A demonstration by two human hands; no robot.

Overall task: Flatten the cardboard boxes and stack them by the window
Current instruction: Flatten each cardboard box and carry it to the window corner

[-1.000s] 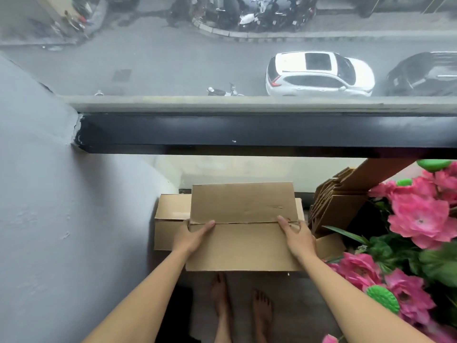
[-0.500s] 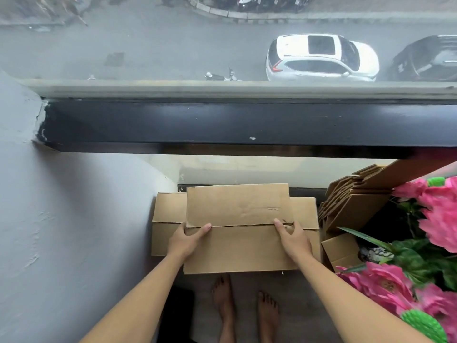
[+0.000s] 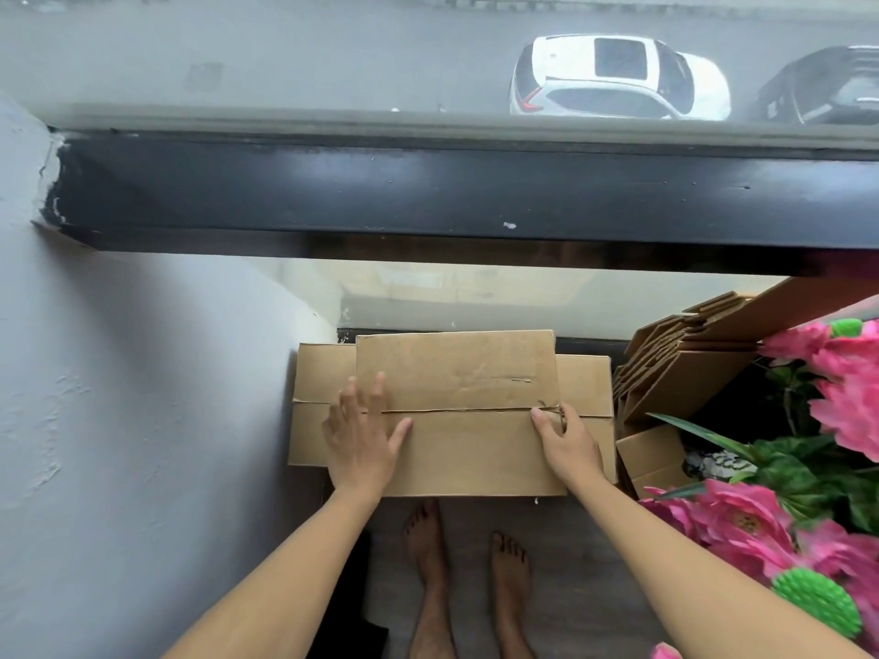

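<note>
Two bare feet (image 3: 468, 582) stand on the grey floor (image 3: 571, 587), toes toward the window. Both forearms reach forward and down from the lower edge of the view.

Left hand (image 3: 364, 432): fingers straight and spread, palm flat on the left end of the top flattened box (image 3: 463, 411), overlapping its left edge. Right hand (image 3: 566, 442): fingers curled round the right edge of the same box at the crease line, thumb on the upper face, gripping it.

The top flattened box lies on a wider flattened box (image 3: 314, 406), whose ends show at left and right. This stack sits on the floor in the corner, left edge against the white wall (image 3: 142, 397), far edge at the foot of the window.

Right of the stack: a small open carton (image 3: 651, 456) and, beyond it, folded cardboard sheets (image 3: 685, 354) leaning on edge. Pink artificial flowers (image 3: 851, 411) with green leaves fill the right side.

Farther: the black window frame (image 3: 428, 192) runs across the view. Through the glass, a street below with a white car (image 3: 618, 78) and a dark car (image 3: 827, 88).
</note>
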